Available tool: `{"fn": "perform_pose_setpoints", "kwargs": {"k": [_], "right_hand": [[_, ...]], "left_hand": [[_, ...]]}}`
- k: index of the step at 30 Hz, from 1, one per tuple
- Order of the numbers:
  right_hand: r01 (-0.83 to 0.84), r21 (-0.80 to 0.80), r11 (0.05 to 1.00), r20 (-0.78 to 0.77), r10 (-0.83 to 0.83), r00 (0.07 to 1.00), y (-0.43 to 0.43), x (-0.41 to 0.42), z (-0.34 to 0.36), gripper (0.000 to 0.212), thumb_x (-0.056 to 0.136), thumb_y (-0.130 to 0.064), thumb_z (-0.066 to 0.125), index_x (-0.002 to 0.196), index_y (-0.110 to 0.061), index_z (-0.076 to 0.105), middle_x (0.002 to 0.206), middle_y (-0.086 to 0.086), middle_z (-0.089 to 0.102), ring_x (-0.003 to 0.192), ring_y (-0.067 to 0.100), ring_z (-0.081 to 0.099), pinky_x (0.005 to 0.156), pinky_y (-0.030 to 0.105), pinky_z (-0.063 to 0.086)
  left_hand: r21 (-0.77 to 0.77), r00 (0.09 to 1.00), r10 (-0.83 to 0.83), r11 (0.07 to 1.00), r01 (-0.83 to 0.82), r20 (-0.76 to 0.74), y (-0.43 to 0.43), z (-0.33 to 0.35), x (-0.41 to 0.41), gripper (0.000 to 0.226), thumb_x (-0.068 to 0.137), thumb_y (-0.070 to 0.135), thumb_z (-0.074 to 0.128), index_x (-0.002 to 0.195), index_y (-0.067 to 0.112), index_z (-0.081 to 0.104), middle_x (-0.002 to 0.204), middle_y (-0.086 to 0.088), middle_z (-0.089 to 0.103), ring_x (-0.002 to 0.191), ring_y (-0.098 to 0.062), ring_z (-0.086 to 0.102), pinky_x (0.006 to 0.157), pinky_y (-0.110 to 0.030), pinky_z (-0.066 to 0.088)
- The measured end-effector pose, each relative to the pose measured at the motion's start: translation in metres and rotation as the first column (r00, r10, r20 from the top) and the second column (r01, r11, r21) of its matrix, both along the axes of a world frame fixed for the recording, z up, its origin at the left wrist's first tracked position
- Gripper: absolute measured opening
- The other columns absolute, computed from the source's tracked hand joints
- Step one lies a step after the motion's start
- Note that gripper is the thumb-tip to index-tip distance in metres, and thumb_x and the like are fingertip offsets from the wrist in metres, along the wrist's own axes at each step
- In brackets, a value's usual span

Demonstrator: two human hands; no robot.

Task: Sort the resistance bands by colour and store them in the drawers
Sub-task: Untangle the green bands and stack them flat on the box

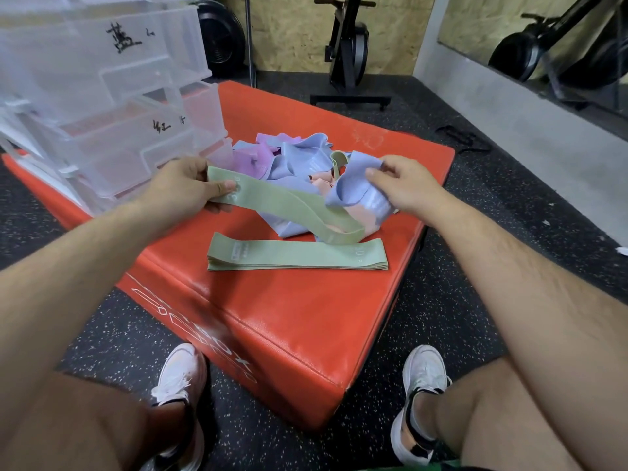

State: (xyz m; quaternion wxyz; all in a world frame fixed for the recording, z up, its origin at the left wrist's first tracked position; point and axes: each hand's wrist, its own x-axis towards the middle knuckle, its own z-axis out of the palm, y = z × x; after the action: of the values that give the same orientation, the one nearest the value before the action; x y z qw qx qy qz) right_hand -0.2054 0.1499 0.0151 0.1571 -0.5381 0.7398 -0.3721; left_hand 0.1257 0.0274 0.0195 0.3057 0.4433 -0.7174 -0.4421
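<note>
My left hand (185,188) grips one end of a green resistance band (289,207) that trails right into a tangled heap of bands (299,161) in blue, purple and pink. My right hand (402,186) pinches a blue band (353,185) at the heap's right side, lifted a little above the box. A neat flat stack of green bands (295,256) lies in front of the heap. A clear plastic drawer unit (112,107) with hand-written labels stands at the left, its drawers pulled partly out.
Everything sits on a red padded gym box (289,321) on speckled black rubber flooring. My knees and white shoes are at its near corner. An exercise machine (350,52) stands behind, and a grey wall base runs along the right.
</note>
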Motion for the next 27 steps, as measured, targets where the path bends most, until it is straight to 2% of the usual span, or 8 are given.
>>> {"fn": "perform_pose_setpoints", "kwargs": {"k": [5, 7, 9, 11, 15, 18, 23, 27], "right_hand": [[0.271, -0.050, 0.961, 0.030, -0.270, 0.962, -0.009, -0.008, 0.003, 0.030, 0.097, -0.025, 0.053, 0.068, -0.019, 0.047, 0.066, -0.002, 0.047, 0.070, 0.020, 0.048, 0.064, 0.030, 0.035], [0.274, 0.139, 0.952, -0.096, -0.263, 0.960, -0.011, -0.009, -0.004, 0.019, 0.096, -0.033, 0.056, 0.102, -0.016, 0.062, 0.097, 0.004, 0.065, 0.097, 0.026, 0.060, 0.080, 0.032, 0.043], [0.309, 0.338, 0.889, -0.371, -0.176, 0.912, -0.006, -0.003, -0.008, 0.052, 0.094, -0.041, 0.057, 0.138, -0.015, 0.048, 0.133, 0.013, 0.056, 0.125, 0.035, 0.050, 0.100, 0.042, 0.040], [0.202, 0.315, 0.927, -0.441, -0.045, 0.896, -0.003, 0.006, -0.004, 0.052, 0.091, -0.029, 0.057, 0.142, -0.027, 0.046, 0.142, 0.011, 0.047, 0.132, 0.034, 0.041, 0.108, 0.045, 0.034], [-0.122, 0.390, 0.913, -0.189, 0.209, 0.959, -0.003, 0.019, -0.009, 0.042, 0.088, -0.030, 0.060, 0.129, -0.039, 0.058, 0.134, -0.004, 0.057, 0.123, 0.018, 0.052, 0.103, 0.036, 0.043], [-0.038, 0.457, 0.889, -0.301, 0.195, 0.933, -0.007, 0.023, -0.028, 0.045, 0.088, -0.051, 0.064, 0.130, -0.036, 0.057, 0.126, -0.002, 0.054, 0.111, 0.019, 0.055, 0.090, 0.033, 0.045], [0.025, 0.319, 0.947, -0.290, 0.073, 0.954, -0.017, 0.022, -0.040, 0.024, 0.084, -0.013, 0.063, 0.105, -0.023, 0.069, 0.101, 0.000, 0.066, 0.094, 0.016, 0.057, 0.078, 0.030, 0.047], [0.038, 0.260, 0.965, -0.242, 0.027, 0.970, -0.019, 0.019, -0.034, 0.017, 0.089, -0.017, 0.059, 0.098, -0.018, 0.073, 0.097, -0.004, 0.069, 0.094, 0.018, 0.062, 0.074, 0.031, 0.045]], "left_hand": [[-0.019, 1.000, 0.013, 1.000, -0.013, 0.006, 0.002, 0.001, -0.004, 0.006, 0.089, 0.012, 0.071, 0.087, 0.011, 0.066, 0.086, -0.023, 0.072, 0.074, -0.030, 0.067, 0.065, -0.028, 0.056], [-0.022, 1.000, 0.018, 1.000, -0.018, 0.010, 0.002, -0.001, -0.005, 0.007, 0.090, 0.012, 0.070, 0.091, 0.007, 0.066, 0.088, -0.024, 0.072, 0.075, -0.032, 0.067, 0.071, -0.035, 0.057], [-0.018, 1.000, 0.018, 1.000, -0.018, 0.014, 0.002, -0.002, -0.005, 0.014, 0.089, 0.013, 0.070, 0.096, 0.002, 0.066, 0.089, -0.024, 0.072, 0.080, -0.037, 0.068, 0.080, -0.043, 0.056], [-0.008, 1.000, 0.015, 1.000, -0.015, 0.010, 0.002, -0.002, -0.005, 0.021, 0.088, 0.015, 0.072, 0.100, -0.001, 0.066, 0.091, -0.024, 0.072, 0.082, -0.039, 0.069, 0.082, -0.045, 0.056], [-0.005, 1.000, 0.012, 1.000, -0.012, 0.010, 0.003, -0.002, -0.004, 0.020, 0.087, 0.015, 0.073, 0.099, 0.000, 0.066, 0.091, -0.026, 0.072, 0.076, -0.031, 0.067, 0.079, -0.041, 0.055], [-0.012, 1.000, 0.008, 1.000, -0.008, 0.023, 0.004, -0.001, -0.004, 0.022, 0.087, 0.014, 0.073, 0.100, -0.002, 0.066, 0.092, -0.027, 0.071, 0.074, -0.029, 0.065, 0.077, -0.040, 0.055], [-0.013, 0.999, 0.022, 1.000, -0.022, 0.048, 0.003, -0.002, -0.001, 0.023, 0.087, 0.014, 0.073, 0.101, -0.003, 0.066, 0.090, -0.024, 0.071, 0.072, -0.027, 0.064, 0.074, -0.037, 0.055], [-0.016, 0.998, 0.046, 0.999, -0.045, 0.032, 0.001, -0.004, 0.005, 0.021, 0.086, 0.016, 0.075, 0.099, 0.002, 0.069, 0.092, -0.020, 0.072, 0.072, -0.022, 0.063, 0.070, -0.032, 0.052]]}}
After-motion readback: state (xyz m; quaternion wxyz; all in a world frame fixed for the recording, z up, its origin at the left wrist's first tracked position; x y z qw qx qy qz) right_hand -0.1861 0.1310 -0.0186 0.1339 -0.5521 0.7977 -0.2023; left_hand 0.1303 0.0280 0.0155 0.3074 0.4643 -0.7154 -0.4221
